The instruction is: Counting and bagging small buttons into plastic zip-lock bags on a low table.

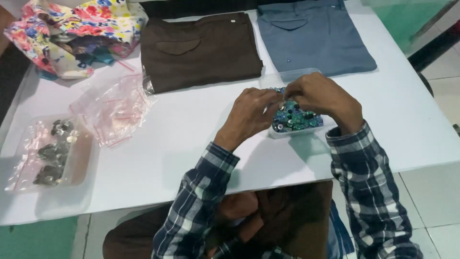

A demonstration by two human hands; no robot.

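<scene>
I see my left hand (251, 112) and right hand (316, 93) meeting over a clear box (306, 128) of blue-green buttons (293, 120) near the table's (191, 139) front edge; fingertips pinch together above the pile, though whether they grasp a button I cannot tell; brown trousers (201, 50) and grey trousers (314, 36) lie folded beyond; small plastic bags (115, 108) and a tray of metal buttons (52, 153) sit well to the left.

The hands (282, 103) hide part of the clear tray (306, 128) of beads, and any piece pinched is too small to tell.
</scene>
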